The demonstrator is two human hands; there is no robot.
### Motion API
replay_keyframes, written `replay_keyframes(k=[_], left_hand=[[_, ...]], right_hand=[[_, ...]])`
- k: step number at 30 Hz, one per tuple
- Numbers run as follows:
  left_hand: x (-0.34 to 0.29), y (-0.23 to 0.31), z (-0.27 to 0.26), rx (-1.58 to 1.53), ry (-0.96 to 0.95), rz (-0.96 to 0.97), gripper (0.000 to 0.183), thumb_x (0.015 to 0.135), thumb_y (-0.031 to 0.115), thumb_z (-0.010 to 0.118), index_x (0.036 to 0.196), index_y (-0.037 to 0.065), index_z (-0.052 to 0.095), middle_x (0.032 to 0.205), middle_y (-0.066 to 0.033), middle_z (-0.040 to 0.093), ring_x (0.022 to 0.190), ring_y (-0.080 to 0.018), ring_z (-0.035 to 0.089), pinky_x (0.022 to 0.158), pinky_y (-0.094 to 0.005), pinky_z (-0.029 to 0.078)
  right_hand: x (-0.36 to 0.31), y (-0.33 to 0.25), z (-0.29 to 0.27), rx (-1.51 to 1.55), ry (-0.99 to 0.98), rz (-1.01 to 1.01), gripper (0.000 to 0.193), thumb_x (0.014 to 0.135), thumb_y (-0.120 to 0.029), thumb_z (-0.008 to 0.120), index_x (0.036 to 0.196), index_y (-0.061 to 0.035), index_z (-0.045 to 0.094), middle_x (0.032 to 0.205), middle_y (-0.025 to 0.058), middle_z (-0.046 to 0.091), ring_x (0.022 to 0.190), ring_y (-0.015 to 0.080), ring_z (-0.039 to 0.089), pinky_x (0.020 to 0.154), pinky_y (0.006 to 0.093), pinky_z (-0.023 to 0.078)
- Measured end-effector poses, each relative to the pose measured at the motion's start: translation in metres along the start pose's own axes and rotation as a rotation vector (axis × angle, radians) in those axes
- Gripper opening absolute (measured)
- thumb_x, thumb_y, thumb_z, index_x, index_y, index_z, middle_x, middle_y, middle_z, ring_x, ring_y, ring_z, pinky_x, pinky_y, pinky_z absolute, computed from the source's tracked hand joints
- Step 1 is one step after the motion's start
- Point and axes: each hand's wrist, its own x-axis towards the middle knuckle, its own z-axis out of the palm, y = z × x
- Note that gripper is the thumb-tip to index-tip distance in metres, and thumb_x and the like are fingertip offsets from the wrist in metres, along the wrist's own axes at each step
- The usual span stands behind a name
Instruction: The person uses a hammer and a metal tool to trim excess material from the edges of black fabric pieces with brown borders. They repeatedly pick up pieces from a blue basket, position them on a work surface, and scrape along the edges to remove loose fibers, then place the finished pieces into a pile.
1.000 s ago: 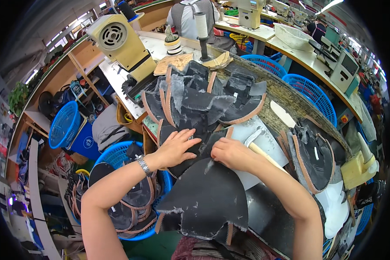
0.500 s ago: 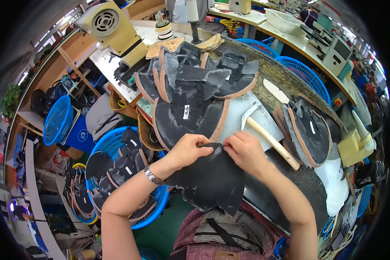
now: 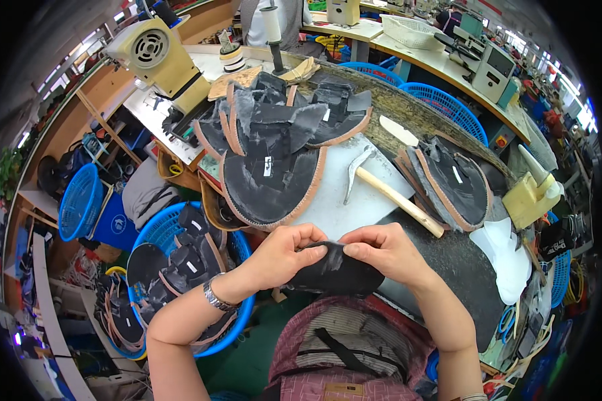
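Note:
Between my two hands is a black leather piece (image 3: 334, 275) with a greyish, fuzzy patch along its upper edge. My left hand (image 3: 284, 257), with a metal watch on the wrist, pinches that edge between thumb and fingers. Close beside it, my right hand (image 3: 384, 252) pinches the same edge, the thumbs almost meeting. The rest of the piece hangs below the fingers, above my lap. Just beyond my hands lies a pile of black shoe uppers (image 3: 271, 190) with tan stitched edges. A hammer (image 3: 398, 200) with a wooden handle rests right of the pile, on a pale board (image 3: 328, 209).
A blue basket (image 3: 244, 314) of similar uppers stands on the left. More uppers (image 3: 453, 177) lie right of the hammer, near a white template (image 3: 505, 260) and a yellowish block (image 3: 532, 207). A cream-coloured machine (image 3: 160, 57) stands far left. A person (image 3: 267, 23) is behind the bench.
My hands have drawn nearer together along the leather piece's edge and sit lower. The piece now looks foreshortened, showing less of its surface. The view has shifted slightly.

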Motion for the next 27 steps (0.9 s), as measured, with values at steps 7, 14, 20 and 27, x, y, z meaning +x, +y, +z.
replay_keyframes(k=[7, 14, 20, 27], left_hand=[[-0.018, 0.014, 0.021, -0.194, -0.036, 0.055, 0.015, 0.092, 0.008, 0.055, 0.104, 0.000, 0.056, 0.090, -0.0017, 0.064, 0.080, -0.0044, 0.057, 0.071, -0.0192, 0.047], [-0.031, 0.018, 0.040, -0.162, -0.061, 0.070, 0.016, 0.091, 0.010, 0.058, 0.103, 0.000, 0.056, 0.088, -0.0005, 0.063, 0.076, -0.0027, 0.054, 0.067, -0.0180, 0.044], [-0.045, 0.046, 0.068, 0.405, 0.072, 0.295, 0.030, 0.078, 0.024, 0.075, 0.089, 0.000, 0.062, 0.073, -0.0011, 0.061, 0.066, -0.0045, 0.051, 0.057, -0.0225, 0.042], [-0.048, 0.057, 0.089, 0.596, 0.085, 0.427, 0.027, 0.078, 0.022, 0.074, 0.087, -0.001, 0.063, 0.070, -0.0045, 0.061, 0.063, -0.0054, 0.052, 0.056, -0.0249, 0.043]], right_hand=[[-0.026, -0.014, 0.006, -0.087, 0.061, -0.076, 0.024, 0.083, -0.017, 0.067, 0.097, 0.0023, 0.067, 0.075, 0.0075, 0.068, 0.069, 0.0080, 0.060, 0.064, 0.0263, 0.050], [-0.052, -0.029, 0.004, -0.108, 0.008, -0.099, 0.024, 0.080, -0.017, 0.069, 0.094, 0.0026, 0.066, 0.074, 0.0093, 0.067, 0.068, 0.0099, 0.061, 0.063, 0.0255, 0.049], [-0.077, -0.040, 0.009, -0.139, 0.188, -0.190, 0.020, 0.082, -0.016, 0.068, 0.088, 0.0029, 0.065, 0.069, 0.0034, 0.064, 0.064, 0.0062, 0.055, 0.057, 0.0242, 0.045], [-0.094, -0.040, 0.009, -0.125, 0.282, -0.226, 0.019, 0.086, -0.016, 0.065, 0.084, 0.0031, 0.064, 0.064, 0.0031, 0.060, 0.059, 0.0056, 0.051, 0.053, 0.0242, 0.042]])
